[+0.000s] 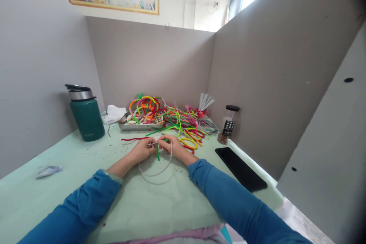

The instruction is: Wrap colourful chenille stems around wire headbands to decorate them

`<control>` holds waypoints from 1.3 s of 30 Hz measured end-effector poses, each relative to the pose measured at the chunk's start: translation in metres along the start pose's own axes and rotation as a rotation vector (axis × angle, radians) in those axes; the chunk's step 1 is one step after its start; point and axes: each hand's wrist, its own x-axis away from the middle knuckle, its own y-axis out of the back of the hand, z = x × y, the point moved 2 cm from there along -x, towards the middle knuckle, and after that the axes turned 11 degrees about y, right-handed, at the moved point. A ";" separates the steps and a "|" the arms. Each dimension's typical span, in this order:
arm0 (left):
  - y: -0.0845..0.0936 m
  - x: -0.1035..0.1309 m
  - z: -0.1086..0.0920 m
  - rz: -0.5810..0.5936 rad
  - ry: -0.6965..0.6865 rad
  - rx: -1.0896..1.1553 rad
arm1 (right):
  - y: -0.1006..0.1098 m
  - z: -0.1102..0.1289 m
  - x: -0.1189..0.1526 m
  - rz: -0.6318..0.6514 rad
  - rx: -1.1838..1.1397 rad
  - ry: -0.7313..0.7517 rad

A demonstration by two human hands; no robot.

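Both of my hands meet over the middle of the table. My left hand (pixel 143 149) pinches a thin grey wire (pixel 156 174), which bows down in an open loop between the hands. With closed fingers, my right hand (pixel 174 146) grips a green pipe cleaner (pixel 158 152) where it crosses the wire; its short end hangs down. The fingers partly hide the crossing point. A dark red pipe cleaner (pixel 133 139) lies flat just beyond my left hand. Scissors with yellow and red handles (pixel 189 144) rest beside my right hand.
Behind the hands are a metal tray (pixel 141 126) with finished colourful hoops, a pile of pipe cleaners (pixel 180 118) and coiled grey wire (pixel 208 126). A green bottle (pixel 87 118) and tissue (pixel 114 113) stand left; a jar (pixel 228 126) and black phone (pixel 240 168) sit right. Partitions enclose the table.
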 end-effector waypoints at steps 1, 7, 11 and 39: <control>0.001 0.000 -0.001 -0.022 -0.030 -0.043 | 0.000 0.000 0.000 -0.002 0.005 -0.001; 0.002 0.001 -0.005 -0.089 -0.098 -0.313 | 0.000 0.000 0.000 -0.001 0.028 0.014; 0.001 0.002 -0.004 -0.150 -0.109 -0.476 | 0.000 0.000 -0.001 -0.001 0.016 0.007; -0.003 0.012 -0.017 -0.273 -0.233 -0.812 | -0.002 0.000 -0.002 -0.022 -0.017 -0.038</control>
